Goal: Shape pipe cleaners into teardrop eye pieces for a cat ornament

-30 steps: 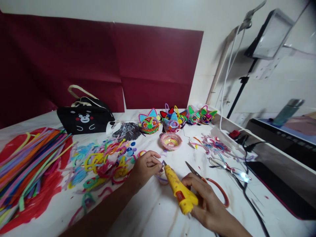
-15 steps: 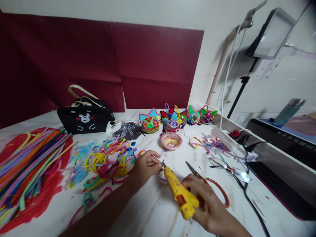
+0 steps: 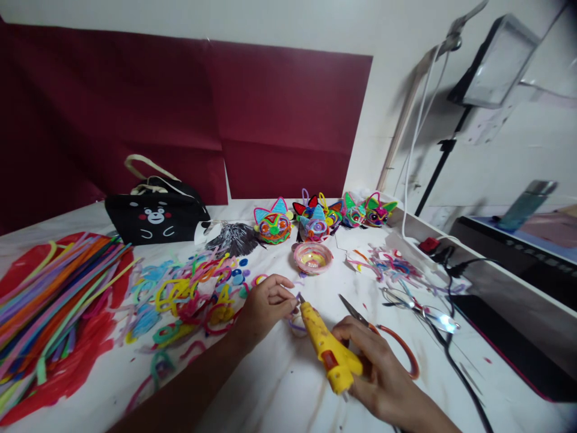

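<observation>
My right hand (image 3: 376,367) is wrapped round a yellow hot glue gun (image 3: 327,346), its metal nozzle pointing up and to the left. The nozzle tip is close to the fingertips of my left hand (image 3: 270,304); I cannot tell whether they touch. My left thumb and fingers are pinched on a purple pipe cleaner (image 3: 296,328), mostly hidden, with a curved part showing below the fingertips. Beyond the hands stands a small pink bowl (image 3: 325,264). Scissors with orange handles (image 3: 401,346) lie open beside my right hand.
Loose pipe cleaner pieces (image 3: 184,294) and long pipe cleaners on red plastic (image 3: 97,355) spread to the left. Several colourful animal-head ornaments (image 3: 273,227) line the back, near a black bag (image 3: 157,219). Glasses (image 3: 435,319), a cable and a black tablet-like slab (image 3: 509,343) lie right.
The glue gun has shifted very slightly right, its nozzle a little away from the left fingertips. My left hand stays nearly still.
</observation>
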The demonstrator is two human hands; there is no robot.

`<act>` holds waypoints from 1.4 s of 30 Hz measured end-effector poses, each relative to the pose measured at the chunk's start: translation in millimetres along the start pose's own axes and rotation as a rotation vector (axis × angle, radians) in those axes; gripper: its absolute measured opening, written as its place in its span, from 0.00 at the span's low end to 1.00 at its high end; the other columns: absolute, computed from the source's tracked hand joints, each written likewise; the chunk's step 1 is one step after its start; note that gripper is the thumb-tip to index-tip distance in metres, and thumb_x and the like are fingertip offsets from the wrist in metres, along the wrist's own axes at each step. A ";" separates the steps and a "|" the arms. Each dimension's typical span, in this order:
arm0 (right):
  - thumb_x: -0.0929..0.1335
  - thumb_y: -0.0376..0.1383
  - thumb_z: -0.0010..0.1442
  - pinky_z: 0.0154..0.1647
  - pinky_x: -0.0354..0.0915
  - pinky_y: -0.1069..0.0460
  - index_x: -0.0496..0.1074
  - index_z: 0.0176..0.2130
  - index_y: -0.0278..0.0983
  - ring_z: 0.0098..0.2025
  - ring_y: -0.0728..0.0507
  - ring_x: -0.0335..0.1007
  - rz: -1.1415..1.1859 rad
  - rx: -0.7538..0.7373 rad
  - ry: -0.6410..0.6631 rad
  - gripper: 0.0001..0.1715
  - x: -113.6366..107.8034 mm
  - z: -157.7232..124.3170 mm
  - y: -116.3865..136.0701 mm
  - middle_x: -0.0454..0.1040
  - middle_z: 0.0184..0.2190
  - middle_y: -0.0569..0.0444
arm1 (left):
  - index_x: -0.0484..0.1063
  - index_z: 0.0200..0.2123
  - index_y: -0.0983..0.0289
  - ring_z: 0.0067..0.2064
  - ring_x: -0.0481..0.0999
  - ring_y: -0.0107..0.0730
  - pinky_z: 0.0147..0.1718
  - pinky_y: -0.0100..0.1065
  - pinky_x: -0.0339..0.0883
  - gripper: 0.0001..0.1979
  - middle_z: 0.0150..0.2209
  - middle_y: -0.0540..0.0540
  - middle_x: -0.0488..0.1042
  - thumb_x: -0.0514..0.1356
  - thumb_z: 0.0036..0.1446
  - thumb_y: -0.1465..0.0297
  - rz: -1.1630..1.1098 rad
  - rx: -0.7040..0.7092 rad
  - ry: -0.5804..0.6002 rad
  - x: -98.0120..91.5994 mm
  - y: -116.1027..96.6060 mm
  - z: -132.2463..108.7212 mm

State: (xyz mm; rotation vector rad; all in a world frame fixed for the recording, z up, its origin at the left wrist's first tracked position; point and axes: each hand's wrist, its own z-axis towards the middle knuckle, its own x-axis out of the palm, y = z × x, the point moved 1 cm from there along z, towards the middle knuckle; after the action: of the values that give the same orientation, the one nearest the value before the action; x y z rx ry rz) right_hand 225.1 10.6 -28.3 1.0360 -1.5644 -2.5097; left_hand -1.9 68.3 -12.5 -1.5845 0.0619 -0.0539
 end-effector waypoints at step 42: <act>0.69 0.40 0.60 0.31 0.59 0.53 0.67 0.42 0.41 0.34 0.46 0.62 0.036 -0.020 -0.018 0.10 0.8 0.2 3.4 0.67 0.36 0.53 | 0.68 0.35 0.64 0.28 0.79 0.34 0.24 0.29 0.72 0.17 0.24 0.49 0.75 0.68 0.41 0.69 -0.023 0.009 -0.009 -0.6 -0.1 0.6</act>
State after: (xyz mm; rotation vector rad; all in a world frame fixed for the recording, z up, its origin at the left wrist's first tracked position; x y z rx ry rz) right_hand 223.2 8.8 -25.9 0.9762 -1.5444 -2.5128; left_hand -2.5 69.0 -12.3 -1.5766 0.0367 -0.0653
